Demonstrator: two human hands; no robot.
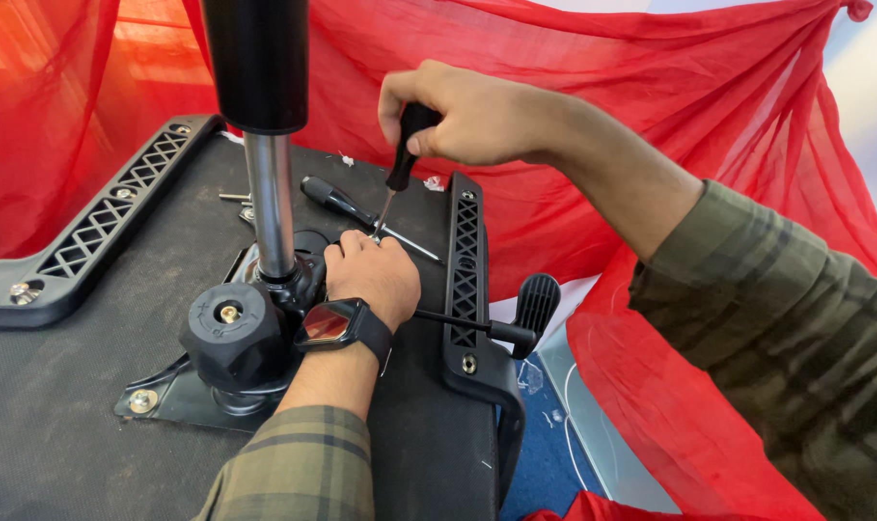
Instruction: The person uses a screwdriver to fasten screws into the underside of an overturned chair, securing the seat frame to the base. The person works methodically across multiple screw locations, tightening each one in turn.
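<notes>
The right hand (467,114) is closed around the black handle of a screwdriver (403,159), held nearly upright with its tip down at the metal mechanism plate (173,391) on the upturned chair seat (62,425). The left hand (371,275), wearing a dark watch (337,325), is curled just beside that tip, though what it pinches is hidden. Just beyond lies a second screwdriver (347,205), left stands the gas-lift column (268,183) with a black knob (231,333), right a lever (525,314), and red cloth (651,116) hangs far behind.

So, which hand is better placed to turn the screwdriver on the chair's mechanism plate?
The right hand: it already grips the black handle of the screwdriver from above. The left hand rests on the plate, beside the tip, apparently steadying it.
</notes>
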